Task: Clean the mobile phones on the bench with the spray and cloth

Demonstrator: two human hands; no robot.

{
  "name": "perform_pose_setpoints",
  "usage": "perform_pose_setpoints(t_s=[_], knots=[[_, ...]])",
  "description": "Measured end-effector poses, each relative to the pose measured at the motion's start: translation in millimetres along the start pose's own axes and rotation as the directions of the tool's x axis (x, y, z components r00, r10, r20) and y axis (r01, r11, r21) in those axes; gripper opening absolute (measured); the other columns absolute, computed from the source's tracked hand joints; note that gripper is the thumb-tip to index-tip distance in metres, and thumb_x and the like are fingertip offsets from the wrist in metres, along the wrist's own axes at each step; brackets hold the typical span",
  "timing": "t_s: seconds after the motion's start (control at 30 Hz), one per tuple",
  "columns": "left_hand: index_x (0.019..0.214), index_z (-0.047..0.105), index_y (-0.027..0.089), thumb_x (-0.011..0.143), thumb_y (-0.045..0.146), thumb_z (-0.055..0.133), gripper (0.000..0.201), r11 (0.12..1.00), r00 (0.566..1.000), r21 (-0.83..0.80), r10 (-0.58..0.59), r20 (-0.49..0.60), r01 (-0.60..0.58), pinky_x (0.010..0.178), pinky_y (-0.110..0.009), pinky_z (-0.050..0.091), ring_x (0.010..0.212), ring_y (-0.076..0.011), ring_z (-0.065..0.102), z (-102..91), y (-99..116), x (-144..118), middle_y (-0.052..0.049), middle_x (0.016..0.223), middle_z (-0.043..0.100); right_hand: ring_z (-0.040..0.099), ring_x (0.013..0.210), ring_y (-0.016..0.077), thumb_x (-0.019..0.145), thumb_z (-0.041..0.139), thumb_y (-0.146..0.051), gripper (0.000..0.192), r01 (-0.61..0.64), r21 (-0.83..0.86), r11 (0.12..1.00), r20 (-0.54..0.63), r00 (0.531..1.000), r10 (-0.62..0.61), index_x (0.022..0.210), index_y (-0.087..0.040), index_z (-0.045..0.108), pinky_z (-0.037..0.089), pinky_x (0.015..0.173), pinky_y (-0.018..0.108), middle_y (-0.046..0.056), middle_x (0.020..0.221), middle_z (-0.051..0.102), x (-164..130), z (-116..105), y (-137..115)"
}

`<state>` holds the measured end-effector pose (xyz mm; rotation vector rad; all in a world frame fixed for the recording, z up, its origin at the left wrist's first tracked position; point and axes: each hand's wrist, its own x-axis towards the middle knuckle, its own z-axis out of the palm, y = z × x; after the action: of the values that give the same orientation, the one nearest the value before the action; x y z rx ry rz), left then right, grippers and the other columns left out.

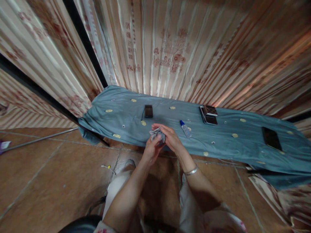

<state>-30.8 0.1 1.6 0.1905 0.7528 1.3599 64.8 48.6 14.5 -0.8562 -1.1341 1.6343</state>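
Observation:
A crumpled grey cloth [158, 135] is held between my two hands, just over the near edge of the blue-covered table [131, 111]. My left hand [153, 148] grips it from below and the left, thumb on top. From the right, my right hand [170, 136] wraps its fingers round the far side of the cloth. Whether anything is inside the cloth is hidden. Right of my hands lies a clear bottle with a blue cap [185, 129]. Beyond them sits a small dark rectangular device [148, 111].
Farther right lie a stack of phone-like devices [209, 114] and a dark phone or tablet [271, 138]. Patterned curtains [170, 48] hang behind the table. A black pole [85, 42] rises at its left. A short cable with a yellow tag [108, 167] lies on the tiled floor.

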Motion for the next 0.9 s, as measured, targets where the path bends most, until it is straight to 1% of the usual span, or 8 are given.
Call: perform_pose_setpoints(t_s=[0.2,0.33,0.43,0.5,0.57,0.67,0.77,0.9], knots=[[0.083,0.070,0.017,0.055,0.018,0.083,0.032,0.997,0.996,0.061,0.042,-0.073,-0.038,0.074,-0.025,0.049,0.075,-0.0118,0.064,-4.0,-5,10,0.000,0.082,0.072,0.068,0.104,0.0231,0.081,0.067,-0.052,0.038,-0.033,-0.143,0.989,0.012,0.999,0.035,0.106,-0.023,0.075,0.052,0.091,0.036,0.007,0.113,0.073,-7,-15,0],[0.082,0.071,0.016,0.057,0.014,0.080,0.026,0.993,0.998,0.116,0.021,-0.062,-0.013,0.071,-0.023,0.047,0.070,-0.0110,0.063,-6.8,-9,14,0.000,0.074,0.071,0.067,0.107,0.0258,0.087,0.055,-0.054,0.046,0.021,-0.403,0.915,-0.042,0.998,-0.042,0.113,-0.020,0.072,0.051,0.095,0.041,0.009,0.117,0.072,-3,-43,6],[0.082,0.071,0.015,0.061,0.011,0.077,0.022,0.991,0.997,0.116,-0.053,-0.057,0.060,0.072,-0.023,0.049,0.069,-0.0111,0.064,-8.6,-10,10,-0.001,0.075,0.072,0.055,0.127,0.0276,0.091,0.050,-0.047,0.047,0.105,-0.771,0.629,-0.118,0.946,-0.302,0.123,-0.016,0.066,0.039,0.111,0.044,0.014,0.133,0.063,-1,-77,7],[0.082,0.070,0.015,0.065,0.009,0.074,0.018,0.985,0.990,0.112,-0.122,-0.071,0.129,0.075,-0.024,0.051,0.073,-0.0116,0.066,-9.5,-8,7,-0.001,0.080,0.074,0.048,0.134,0.0307,0.090,0.051,-0.040,0.050,0.005,-0.912,0.411,-0.183,0.891,-0.416,0.130,-0.011,0.060,0.032,0.114,0.049,0.019,0.139,0.057,-1,-101,5],[0.080,0.069,0.015,0.071,0.009,0.070,0.011,0.977,0.980,0.114,-0.166,-0.112,0.179,0.072,-0.023,0.051,0.071,-0.0107,0.066,-9.9,-6,4,-0.001,0.078,0.073,0.051,0.130,0.0323,0.088,0.056,-0.036,0.051,-0.124,-0.949,0.289,-0.240,0.880,-0.410,0.132,-0.009,0.056,0.035,0.111,0.050,0.021,0.137,0.058,0,-121,1],[0.082,0.068,0.017,0.078,0.014,0.069,0.005,0.969,0.969,0.134,-0.182,-0.169,0.206,0.068,-0.022,0.051,0.069,-0.0103,0.066,-9.2,-3,6,0.000,0.077,0.072,0.061,0.117,0.0326,0.087,0.061,-0.038,0.049,-0.241,-0.951,0.195,-0.288,0.921,-0.261,0.127,-0.011,0.059,0.044,0.101,0.045,0.021,0.120,0.068,3,-137,-4],[0.082,0.067,0.017,0.077,0.018,0.072,0.008,0.972,0.979,0.167,-0.141,-0.149,0.166,0.069,-0.023,0.052,0.067,-0.0109,0.065,-6.9,-2,15,0.000,0.075,0.071,0.063,0.111,0.0311,0.084,0.062,-0.033,0.036,-0.270,-0.925,0.266,-0.323,0.929,-0.181,0.114,-0.015,0.067,0.046,0.096,0.041,0.017,0.109,0.072,9,-140,-8],[0.084,0.068,0.016,0.075,0.020,0.073,0.011,0.976,0.993,0.190,-0.095,-0.073,0.107,0.074,-0.027,0.053,0.073,-0.0149,0.067,-7.7,-2,26,-0.003,0.079,0.073,0.068,0.094,0.0274,0.077,0.063,-0.035,0.023,-0.290,-0.736,0.612,-0.383,0.923,-0.024,0.090,-0.017,0.072,0.051,0.080,0.035,0.011,0.091,0.074,14,-129,-12]])
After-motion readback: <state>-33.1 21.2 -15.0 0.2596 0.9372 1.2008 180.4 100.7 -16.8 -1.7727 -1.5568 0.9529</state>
